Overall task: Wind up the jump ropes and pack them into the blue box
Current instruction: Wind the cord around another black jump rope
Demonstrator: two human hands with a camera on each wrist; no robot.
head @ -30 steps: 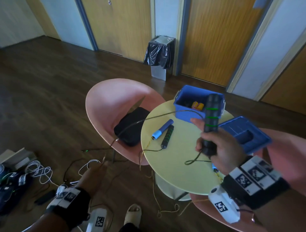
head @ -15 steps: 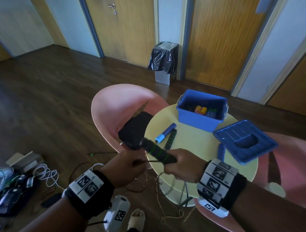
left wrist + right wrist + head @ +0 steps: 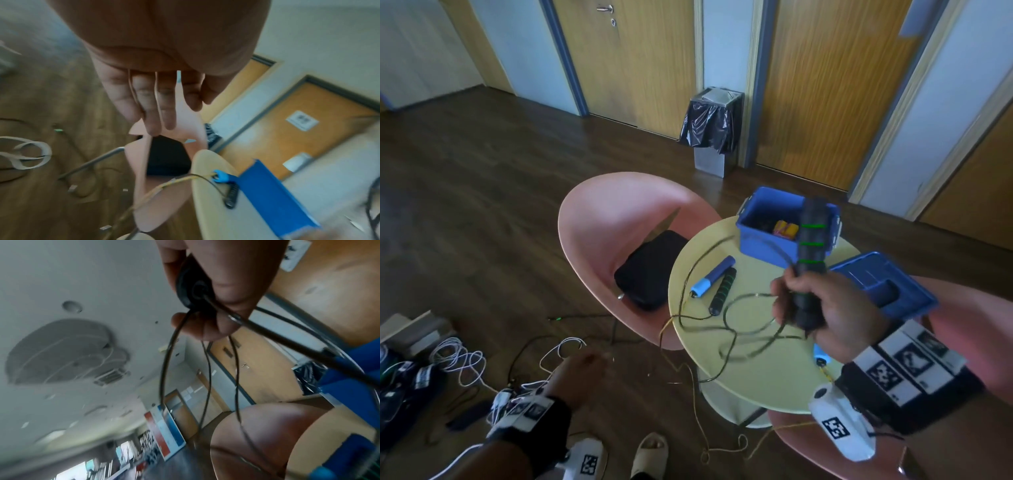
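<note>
My right hand [image 3: 815, 308] grips a black jump-rope handle [image 3: 812, 240] with green rings, held upright over the round yellow table [image 3: 756, 377]. Loops of its thin black rope [image 3: 743, 322] hang from that fist; the right wrist view shows the handle's end [image 3: 193, 287] and the loops [image 3: 166, 361]. The rope's other black handle [image 3: 722, 291] lies on the table beside a blue handle [image 3: 714, 275]. The open blue box [image 3: 763, 246] stands at the table's far side. My left hand [image 3: 585, 363] is low over the floor, fingers [image 3: 152, 113] straight, holding nothing.
The blue lid [image 3: 883, 284] lies right of the box. A yellow rope [image 3: 698, 421] trails off the table to the floor. A pink chair [image 3: 599, 233] with a black bag [image 3: 650, 270] stands left of the table. White cables [image 3: 458, 356] lie on the floor.
Half a second ago both hands met at the handle by the table's near edge. The right hand has lifted the handle upright over the table; the left has swung down to the left.
</note>
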